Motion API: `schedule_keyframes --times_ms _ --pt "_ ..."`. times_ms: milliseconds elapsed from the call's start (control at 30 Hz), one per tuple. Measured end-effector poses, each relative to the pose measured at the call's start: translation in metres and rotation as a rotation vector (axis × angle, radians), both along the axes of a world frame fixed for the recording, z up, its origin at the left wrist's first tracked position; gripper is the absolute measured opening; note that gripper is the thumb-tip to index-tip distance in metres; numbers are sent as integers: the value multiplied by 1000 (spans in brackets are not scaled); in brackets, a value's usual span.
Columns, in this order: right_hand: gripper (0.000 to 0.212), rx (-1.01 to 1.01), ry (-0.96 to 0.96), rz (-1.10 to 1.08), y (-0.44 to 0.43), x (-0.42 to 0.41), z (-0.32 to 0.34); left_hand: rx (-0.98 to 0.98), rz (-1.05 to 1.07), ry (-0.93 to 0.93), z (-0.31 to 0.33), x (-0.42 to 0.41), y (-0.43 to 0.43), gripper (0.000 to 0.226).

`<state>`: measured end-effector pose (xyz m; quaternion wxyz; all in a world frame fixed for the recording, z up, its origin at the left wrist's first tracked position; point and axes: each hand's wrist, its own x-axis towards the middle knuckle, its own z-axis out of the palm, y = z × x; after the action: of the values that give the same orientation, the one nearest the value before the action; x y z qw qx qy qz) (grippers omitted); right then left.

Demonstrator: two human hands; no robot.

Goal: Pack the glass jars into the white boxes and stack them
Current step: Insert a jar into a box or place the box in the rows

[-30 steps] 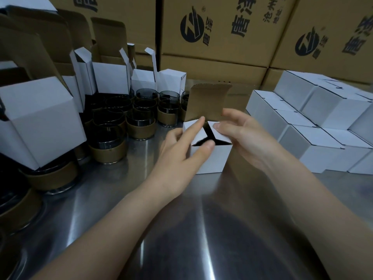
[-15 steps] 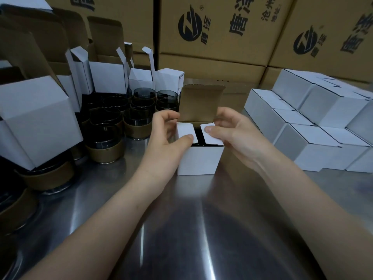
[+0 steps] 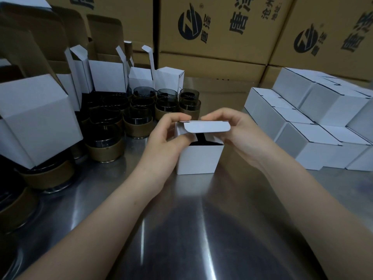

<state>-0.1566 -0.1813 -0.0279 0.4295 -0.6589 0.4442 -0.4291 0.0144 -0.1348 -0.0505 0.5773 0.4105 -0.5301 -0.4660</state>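
Note:
A small white box (image 3: pixel 198 159) stands on the steel table (image 3: pixel 181 229) at the centre. Its top lid flap (image 3: pixel 207 126) is folded down over the opening, with a dark gap still showing beneath it. My left hand (image 3: pixel 167 136) pinches the lid's left end, thumb on the box's left side. My right hand (image 3: pixel 236 130) pinches the lid's right end. Dark glass jars (image 3: pixel 137 122) with brown bands stand in a cluster to the left. Closed white boxes (image 3: pixel 314 126) are stacked in rows at the right.
Open white boxes (image 3: pixel 109 75) with raised flaps stand behind the jars. A large white box (image 3: pixel 38 118) leans on jars at the near left. Brown printed cartons (image 3: pixel 222 31) form a wall at the back.
The brown-backed lid stood upright while my fingers pressed the side flaps in. Now the lid is folded forward over the box top, both hands holding its ends.

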Motion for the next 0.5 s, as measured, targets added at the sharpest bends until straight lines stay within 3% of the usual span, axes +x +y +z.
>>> schedule_keyframes --times_ms 233,367,500 --pt "28 98 -2 49 -1 -7 5 36 9 8 -2 0 -1 19" --pt "42 165 5 70 -1 -11 10 81 26 6 -1 1 -3 20" --pt "22 199 52 164 0 -16 14 127 36 110 2 2 -3 32"
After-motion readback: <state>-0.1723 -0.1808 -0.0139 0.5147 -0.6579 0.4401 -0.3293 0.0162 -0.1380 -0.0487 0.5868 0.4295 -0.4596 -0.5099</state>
